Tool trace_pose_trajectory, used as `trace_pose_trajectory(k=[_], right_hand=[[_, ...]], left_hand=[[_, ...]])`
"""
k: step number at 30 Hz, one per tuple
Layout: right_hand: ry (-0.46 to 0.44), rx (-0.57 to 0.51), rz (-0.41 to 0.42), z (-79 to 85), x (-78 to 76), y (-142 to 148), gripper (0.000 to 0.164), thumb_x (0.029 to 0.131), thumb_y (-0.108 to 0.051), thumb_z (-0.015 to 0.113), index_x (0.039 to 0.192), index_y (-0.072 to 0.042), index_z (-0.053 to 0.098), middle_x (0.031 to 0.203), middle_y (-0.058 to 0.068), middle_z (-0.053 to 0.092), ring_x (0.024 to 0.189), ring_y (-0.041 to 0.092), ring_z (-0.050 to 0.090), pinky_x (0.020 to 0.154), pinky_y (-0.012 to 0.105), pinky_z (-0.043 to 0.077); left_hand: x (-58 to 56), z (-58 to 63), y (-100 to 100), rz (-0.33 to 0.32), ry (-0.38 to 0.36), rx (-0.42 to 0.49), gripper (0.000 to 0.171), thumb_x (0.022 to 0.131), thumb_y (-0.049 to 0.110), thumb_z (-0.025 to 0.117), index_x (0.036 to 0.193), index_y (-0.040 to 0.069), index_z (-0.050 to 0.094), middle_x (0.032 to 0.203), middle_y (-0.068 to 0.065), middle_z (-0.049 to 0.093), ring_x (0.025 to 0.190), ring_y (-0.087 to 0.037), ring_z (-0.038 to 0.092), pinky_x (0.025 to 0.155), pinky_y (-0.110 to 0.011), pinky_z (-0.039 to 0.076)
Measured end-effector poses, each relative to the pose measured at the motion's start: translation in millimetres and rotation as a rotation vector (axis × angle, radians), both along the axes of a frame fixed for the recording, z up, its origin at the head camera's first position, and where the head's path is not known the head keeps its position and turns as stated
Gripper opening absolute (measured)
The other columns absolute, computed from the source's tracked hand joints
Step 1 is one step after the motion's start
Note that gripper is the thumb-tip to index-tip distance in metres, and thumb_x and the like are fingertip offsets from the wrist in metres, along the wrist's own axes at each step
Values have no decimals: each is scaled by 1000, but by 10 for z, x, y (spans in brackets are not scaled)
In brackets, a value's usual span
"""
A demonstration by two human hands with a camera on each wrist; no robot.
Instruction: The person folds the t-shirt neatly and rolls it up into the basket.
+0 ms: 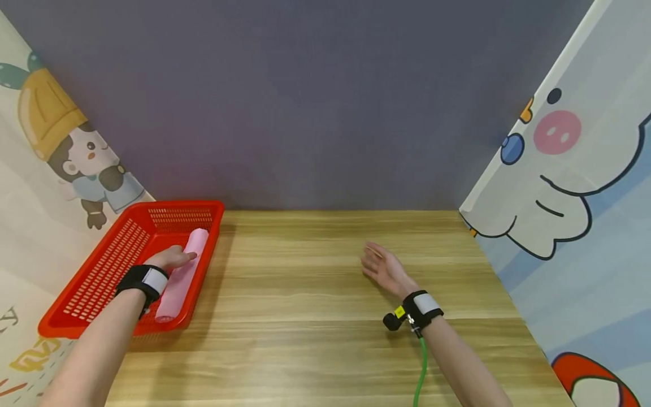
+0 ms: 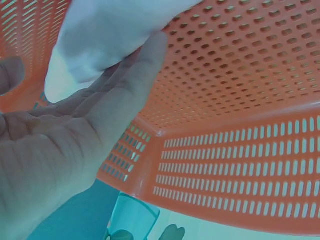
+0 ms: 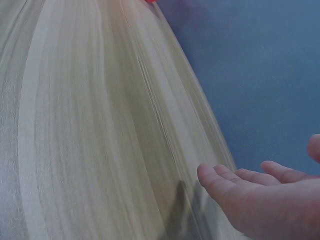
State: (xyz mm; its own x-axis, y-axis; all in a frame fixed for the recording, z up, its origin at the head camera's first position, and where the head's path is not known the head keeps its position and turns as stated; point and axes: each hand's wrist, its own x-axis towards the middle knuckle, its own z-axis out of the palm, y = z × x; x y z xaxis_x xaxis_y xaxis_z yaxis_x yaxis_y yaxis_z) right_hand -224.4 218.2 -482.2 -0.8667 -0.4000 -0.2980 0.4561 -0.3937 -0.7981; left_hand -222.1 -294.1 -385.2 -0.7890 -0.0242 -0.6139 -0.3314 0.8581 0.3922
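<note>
A long pink roll [image 1: 183, 277] of soft-looking sheet material lies lengthwise along the right side of a red perforated plastic basket [image 1: 109, 257]. My left hand [image 1: 173, 258] reaches into the basket over the roll's middle. In the left wrist view, the straight fingers [image 2: 142, 70] lie against the roll [image 2: 110, 35], which looks whitish there, while the thumb stands apart from it; some fingertips are hidden. Over the wooden table to the right, my right hand [image 1: 385, 268] hangs with relaxed, slightly bent fingers, palm turned inward, holding nothing.
The basket stands at the left of the wooden table [image 1: 295, 316]. A grey panel [image 1: 315, 107] rises behind the table. Printed cartoon sheets flank both sides. A green cable [image 1: 422, 373] runs from the right wrist camera [image 1: 393, 321] toward the front edge.
</note>
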Motion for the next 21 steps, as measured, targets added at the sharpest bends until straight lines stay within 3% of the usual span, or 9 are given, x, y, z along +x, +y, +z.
trace_pose_trajectory(k=[4,11,18,21], right_hand=[[4,1,-4,-19,9,27,55,97,-35,27,144,-16,6,151,5,-4,139,30,4,112,44,10],[-16,-16,-8,-31,17,16,56,96,-35,30,144,-17,7,151,4,-4,139,29,5,112,44,10],[-16,-2,0,-25,25,8,56,97,-34,29,144,-17,5,151,4,-4,139,29,4,112,43,10],[-7,8,5,-15,18,12,56,97,-34,28,144,-17,4,151,5,-6,139,30,3,112,43,10]], left_hand=[[5,-36,-19,-20,35,-5,71,90,31,42,130,-20,13,124,-39,27,108,-47,33,95,-56,30],[38,-49,-34,86,-42,107,80,86,28,50,135,-14,2,131,-37,15,113,-47,23,100,-59,22],[82,-15,-56,184,-72,161,92,83,37,56,139,-5,-4,136,-35,9,117,-47,17,100,-61,18],[75,-12,-48,153,-43,127,84,85,35,53,138,-7,4,129,-35,19,112,-46,23,97,-58,25]])
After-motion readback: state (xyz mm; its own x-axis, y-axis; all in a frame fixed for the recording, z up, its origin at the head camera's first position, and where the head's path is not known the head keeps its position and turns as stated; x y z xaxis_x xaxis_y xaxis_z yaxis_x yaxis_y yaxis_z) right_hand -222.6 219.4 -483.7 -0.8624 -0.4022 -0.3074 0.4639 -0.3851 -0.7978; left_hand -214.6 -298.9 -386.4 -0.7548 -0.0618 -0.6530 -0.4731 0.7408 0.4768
